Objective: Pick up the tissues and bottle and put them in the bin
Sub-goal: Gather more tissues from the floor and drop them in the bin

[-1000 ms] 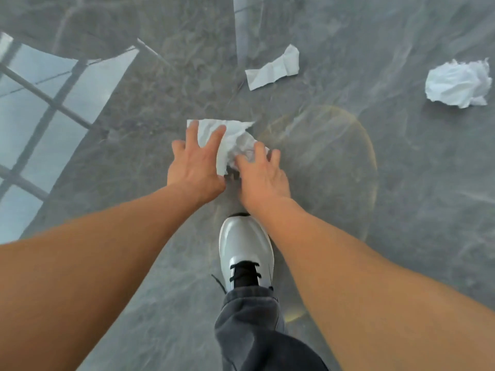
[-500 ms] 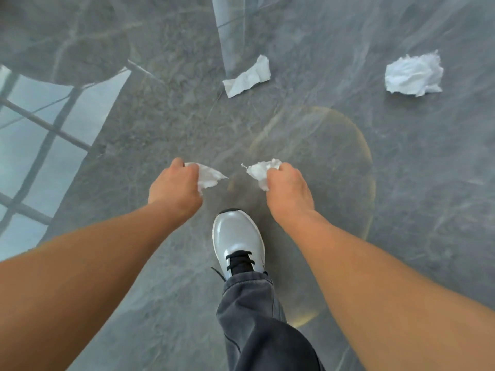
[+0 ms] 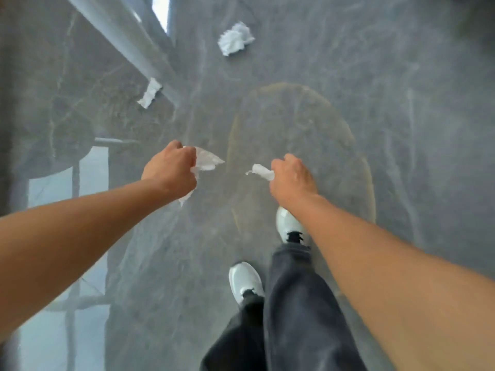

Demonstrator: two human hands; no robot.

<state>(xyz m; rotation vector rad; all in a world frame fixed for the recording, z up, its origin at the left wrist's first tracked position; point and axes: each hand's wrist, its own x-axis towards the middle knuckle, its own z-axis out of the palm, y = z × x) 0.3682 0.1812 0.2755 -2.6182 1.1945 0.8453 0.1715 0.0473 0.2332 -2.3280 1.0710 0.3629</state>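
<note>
My left hand (image 3: 171,170) is closed around a white tissue (image 3: 207,160) whose corner sticks out to the right. My right hand (image 3: 290,178) is closed around another white tissue (image 3: 261,171) that pokes out to the left. Both fists hover above the grey marble floor, a short gap between them. A crumpled tissue (image 3: 235,38) lies on the floor far ahead. A flatter tissue (image 3: 150,93) lies ahead to the left. Neither a bottle nor a bin is in view.
The glossy grey floor (image 3: 401,129) reflects a window frame at the left and top. An oval reflection (image 3: 300,156) shows under my right hand. My two white shoes (image 3: 245,279) and dark trouser legs (image 3: 292,303) stand at the bottom centre.
Each hand has lifted its tissue off the floor and the hands have drawn apart. The view has turned, so both floor tissues have shifted left. A second foot has come into view.
</note>
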